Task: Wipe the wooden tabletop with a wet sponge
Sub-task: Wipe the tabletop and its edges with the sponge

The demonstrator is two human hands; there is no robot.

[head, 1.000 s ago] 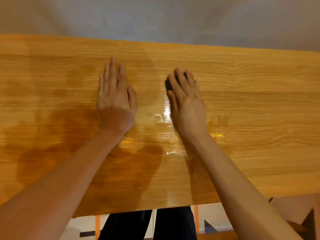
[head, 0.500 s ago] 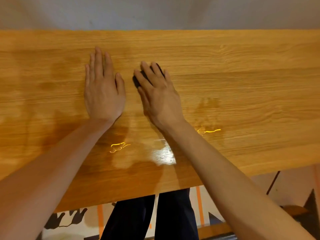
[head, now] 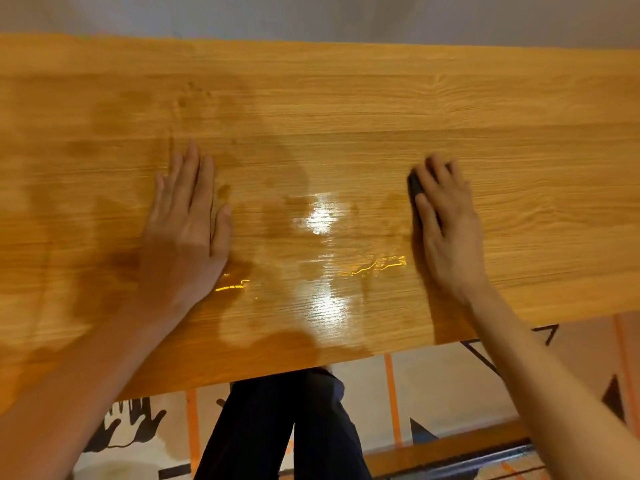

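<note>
Glistening wet grain [head: 322, 216] beside dark sponge [head: 415, 188]

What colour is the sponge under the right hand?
Black, or very dark; the sponge only peeks out in the head view.

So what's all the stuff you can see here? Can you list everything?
wooden tabletop: one, orange-brown, fills most of the view
sponge: one, dark, on the tabletop under the right hand, mostly hidden
wet patch: one shiny area, on the tabletop between the hands
wall: one, grey, beyond the far table edge
patterned floor: pale with orange lines and black shapes, below the near table edge
legs: two, in dark trousers, under the table edge
left hand: one, flat on the tabletop, empty
right hand: one, pressing on the sponge
</note>
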